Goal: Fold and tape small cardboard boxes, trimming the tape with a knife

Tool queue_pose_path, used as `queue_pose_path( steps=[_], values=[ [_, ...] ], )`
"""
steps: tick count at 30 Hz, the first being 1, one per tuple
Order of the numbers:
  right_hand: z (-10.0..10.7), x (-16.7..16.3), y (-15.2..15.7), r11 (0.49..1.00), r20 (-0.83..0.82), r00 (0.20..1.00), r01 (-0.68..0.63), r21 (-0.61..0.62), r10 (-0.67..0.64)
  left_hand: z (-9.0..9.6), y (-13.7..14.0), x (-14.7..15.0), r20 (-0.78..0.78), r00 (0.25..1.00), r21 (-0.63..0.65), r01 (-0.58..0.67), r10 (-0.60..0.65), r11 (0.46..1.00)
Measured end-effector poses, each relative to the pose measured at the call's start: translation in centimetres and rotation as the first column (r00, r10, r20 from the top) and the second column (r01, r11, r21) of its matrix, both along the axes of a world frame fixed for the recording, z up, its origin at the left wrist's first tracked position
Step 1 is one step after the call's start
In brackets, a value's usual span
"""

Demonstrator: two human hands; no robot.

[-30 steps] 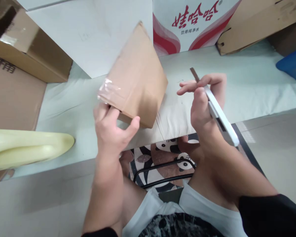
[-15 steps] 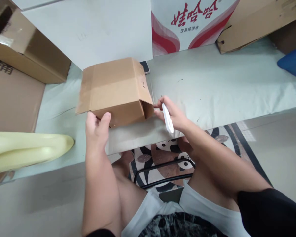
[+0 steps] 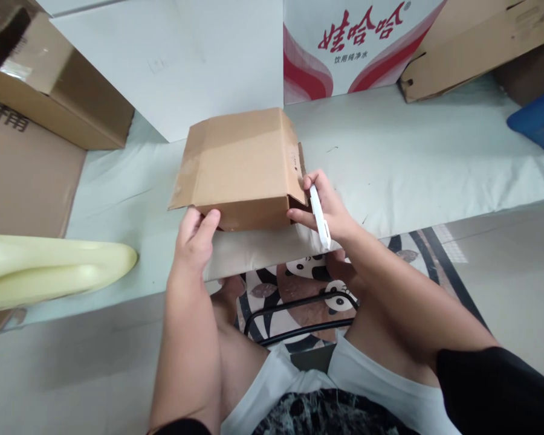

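A small brown cardboard box [image 3: 240, 163] rests on the pale green covered surface near its front edge, tilted slightly. A flap juts out on its left, and its right end is partly open with folded flaps. My left hand [image 3: 196, 237] is closed on the box's lower front left edge, thumb on the front face and fingertips hidden beneath. In my right hand [image 3: 329, 208] is a slim white plastic object [image 3: 320, 216], held on edge; its kind is unclear. The fingers of this hand touch the flaps at the box's right end.
Behind stand a white carton [image 3: 172, 54] and a red-and-white printed carton [image 3: 353, 48]. Brown cartons [image 3: 95, 103] are at left, flattened cardboard [image 3: 471, 54] at back right. A pale yellow smooth object [image 3: 58, 269] lies front left, a blue object [image 3: 537, 121] far right.
The cardboard box has shifted right with both hands. My right fingers have spread onto its right-end flaps. A dark flat object behind the box is now hidden.
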State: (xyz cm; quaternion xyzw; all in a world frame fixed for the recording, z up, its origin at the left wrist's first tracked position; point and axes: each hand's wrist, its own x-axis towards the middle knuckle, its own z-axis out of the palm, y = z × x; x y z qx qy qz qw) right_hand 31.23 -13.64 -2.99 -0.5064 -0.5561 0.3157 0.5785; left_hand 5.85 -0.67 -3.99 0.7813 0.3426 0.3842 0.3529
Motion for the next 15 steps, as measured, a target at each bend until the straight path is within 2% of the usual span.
queue_pose_path(
  steps=[4,7,11,13,15],
  values=[
    [-0.9,-0.2,0.3,0.988,-0.027,0.988,0.152,0.009,-0.152,0.5,-0.1,0.4,0.032,0.999,-0.035,-0.04,0.041,0.999],
    [-1.1,-0.3,0.2,0.965,-0.059,0.964,0.257,-0.047,-0.259,0.8,-0.1,0.8,0.033,0.994,-0.026,-0.105,0.106,0.994],
    [-0.1,-0.2,0.0,0.915,-0.114,0.914,0.372,-0.154,-0.39,1.4,0.0,1.1,0.081,0.975,-0.101,-0.199,0.207,0.975],
    [0.4,0.1,0.0,0.897,-0.142,0.89,0.41,-0.166,-0.433,1.7,-0.1,1.1,0.12,0.961,-0.161,-0.228,0.248,0.96],
    [0.7,0.4,0.0,0.879,-0.16,0.867,0.45,-0.158,-0.473,2.3,-0.3,1.2,0.095,0.955,-0.177,-0.26,0.28,0.949]
  ],
)
